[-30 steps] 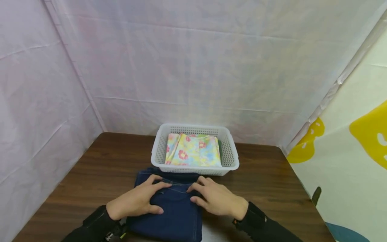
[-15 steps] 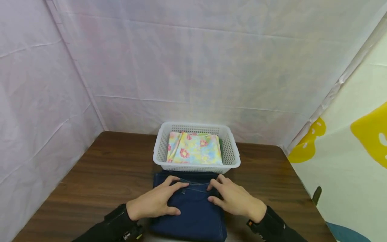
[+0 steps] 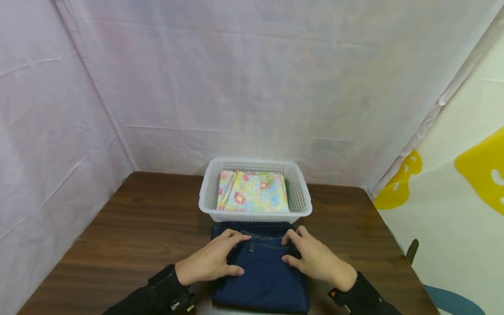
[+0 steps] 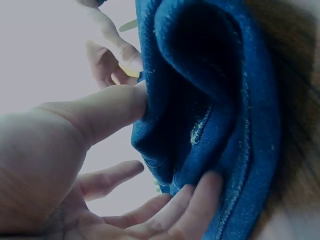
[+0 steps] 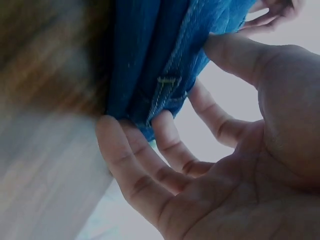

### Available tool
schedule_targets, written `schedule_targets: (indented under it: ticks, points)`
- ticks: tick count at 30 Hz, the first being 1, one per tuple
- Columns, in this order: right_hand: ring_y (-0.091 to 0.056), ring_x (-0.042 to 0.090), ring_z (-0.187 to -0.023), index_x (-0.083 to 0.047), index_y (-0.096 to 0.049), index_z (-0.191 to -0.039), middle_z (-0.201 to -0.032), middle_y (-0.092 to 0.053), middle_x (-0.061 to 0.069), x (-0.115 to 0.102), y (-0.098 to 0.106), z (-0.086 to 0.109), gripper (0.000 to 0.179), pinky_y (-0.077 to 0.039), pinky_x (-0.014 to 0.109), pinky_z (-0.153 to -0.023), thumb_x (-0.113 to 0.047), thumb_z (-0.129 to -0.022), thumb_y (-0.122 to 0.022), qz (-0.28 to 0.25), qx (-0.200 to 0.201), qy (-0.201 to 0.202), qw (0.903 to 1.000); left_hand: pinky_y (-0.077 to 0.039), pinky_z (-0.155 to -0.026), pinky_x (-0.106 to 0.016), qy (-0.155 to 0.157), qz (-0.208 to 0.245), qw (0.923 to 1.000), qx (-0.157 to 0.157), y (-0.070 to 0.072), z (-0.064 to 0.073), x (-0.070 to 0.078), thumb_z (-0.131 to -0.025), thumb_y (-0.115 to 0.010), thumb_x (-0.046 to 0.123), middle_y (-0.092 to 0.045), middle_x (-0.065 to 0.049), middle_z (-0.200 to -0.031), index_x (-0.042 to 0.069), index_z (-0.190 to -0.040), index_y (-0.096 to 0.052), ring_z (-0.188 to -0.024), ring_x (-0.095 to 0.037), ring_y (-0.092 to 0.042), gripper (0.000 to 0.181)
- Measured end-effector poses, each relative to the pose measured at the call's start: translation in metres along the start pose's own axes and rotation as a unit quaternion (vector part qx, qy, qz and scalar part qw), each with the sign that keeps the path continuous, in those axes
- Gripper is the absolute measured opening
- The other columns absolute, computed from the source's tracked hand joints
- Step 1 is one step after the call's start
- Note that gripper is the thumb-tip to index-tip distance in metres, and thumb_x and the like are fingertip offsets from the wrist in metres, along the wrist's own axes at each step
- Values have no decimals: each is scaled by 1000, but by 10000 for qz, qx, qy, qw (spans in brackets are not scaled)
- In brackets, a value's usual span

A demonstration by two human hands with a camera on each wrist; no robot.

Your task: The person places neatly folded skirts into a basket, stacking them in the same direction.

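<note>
Dark blue folded jeans [image 3: 264, 275] lie on the table just in front of the white basket, waistband at the far end. My left hand [image 3: 214, 258] holds their left side; in the left wrist view its thumb [image 4: 120, 107] touches the denim and a fingertip reaches into the layered edge. On the opposite side, my right hand [image 3: 316, 258] grips the jeans with curled fingers. Its fingers [image 5: 135, 175] bend round the edge near a belt loop [image 5: 164, 95], while the thumb touches the upper face. The undersides of the layers are hidden.
A white perforated basket [image 3: 204, 192] stands at the back of the brown wooden table [image 3: 157, 227], holding a folded floral cloth [image 3: 253, 192] with something green beside it. White fabric walls [image 3: 252, 87] enclose the back and left; a yellow-patterned sheet [image 3: 453, 218] hangs at right.
The jeans have slid to the right along with both hands, now roughly centred before the basket. The basket has stayed where it was.
</note>
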State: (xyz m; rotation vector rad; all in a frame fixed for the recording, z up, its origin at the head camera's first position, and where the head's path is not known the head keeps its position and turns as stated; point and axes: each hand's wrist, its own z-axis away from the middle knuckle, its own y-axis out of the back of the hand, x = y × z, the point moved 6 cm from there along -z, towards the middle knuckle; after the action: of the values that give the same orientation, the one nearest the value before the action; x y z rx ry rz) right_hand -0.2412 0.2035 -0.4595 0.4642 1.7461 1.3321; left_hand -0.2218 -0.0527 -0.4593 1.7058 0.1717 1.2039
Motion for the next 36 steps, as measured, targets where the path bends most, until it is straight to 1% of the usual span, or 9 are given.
schedule_targets:
  ticks: [5, 11, 15, 20, 22, 25, 28, 32, 36]
  points:
    - [-54, 19, -105, -20, -52, -128, -115, -46, 7, 2, 2, 3, 45, -52, 34, -77, -40, -94, -74, -388, 219, -124, 9989, -50, -92, -43, 263, 65, 9995, 172, 4, 8, -1, -86, -79, 47, -41, -7, -142, 19, -153, -40, -123, -28, -51, 82]
    - [-58, 30, -110, -14, -36, -151, -129, -42, 18, 9, 3, 13, 80, -54, 39, -82, -50, -91, -73, -826, 443, -656, 9934, -46, -94, -58, 950, 11, 9928, 725, 13, 21, -10, -81, -82, 53, -33, -17, -148, 19, -154, -39, -130, -42, -42, 91]
    - [-57, 35, -114, -8, -26, -156, -137, -43, 22, 15, -1, 21, 96, -54, 45, -85, -56, -88, -73, -1310, 411, -1018, 9853, -43, -91, -66, 1483, 13, 9846, 928, 16, 34, -17, -79, -79, 62, -28, -28, -150, 16, -154, -37, -131, -53, -37, 98]
    - [-60, 33, -108, -3, -19, -157, -142, -42, 25, 17, -8, 28, 97, -57, 39, -66, -47, -90, -75, -2406, 94, -1368, 9609, -41, -93, -68, 1694, 78, 9821, 825, 13, 43, -20, -81, -72, 67, -38, -34, -142, 7, -156, -31, -132, -52, -36, 104]
    - [-62, 33, -106, -3, -16, -157, -142, -41, 27, 17, -11, 30, 97, -57, 39, -60, -42, -91, -76, -2949, -61, -1530, 9432, -42, -93, -66, 1727, 245, 9820, 729, 9, 42, -20, -82, -73, 66, -39, -34, -142, 7, -157, -28, -132, -50, -37, 106]
    - [-64, 31, -103, -2, -14, -157, -139, -44, 27, 14, -15, 30, 99, -58, 41, -63, -40, -90, -77, -3424, -192, -1704, 9238, -45, -91, -62, 1764, 607, 9809, 548, 3, 38, -20, -81, -75, 64, -33, -34, -145, 7, -159, -24, -129, -48, -44, 109]
    - [-65, 31, -99, -3, -13, -157, -134, -47, 26, 13, -18, 28, 102, -57, 43, -65, -39, -89, -79, -3633, -280, -1803, 9136, -49, -87, -57, 1686, 883, 9810, 365, -3, 32, -19, -83, -76, 60, -29, -33, -146, 8, -160, -20, -123, -44, -50, 109]
    - [-65, 30, -95, -3, -12, -158, -129, -49, 24, 12, -20, 23, 104, -57, 45, -66, -30, -86, -83, -3835, -308, -1846, 9044, -49, -80, -49, 1371, 908, 9861, 248, -6, 24, -14, -86, -76, 55, -35, -28, -138, 9, -161, -17, -111, -36, -54, 106]
    - [-66, 31, -98, -5, -14, -158, -125, -52, 22, 11, -23, 17, 106, -58, 47, -71, -20, -82, -86, -4332, -408, -1955, 8789, -45, -71, -42, 1106, 809, 9903, 219, -4, 18, -10, -86, -80, 42, -41, -18, -123, 11, -161, -16, -96, -26, -52, 103]
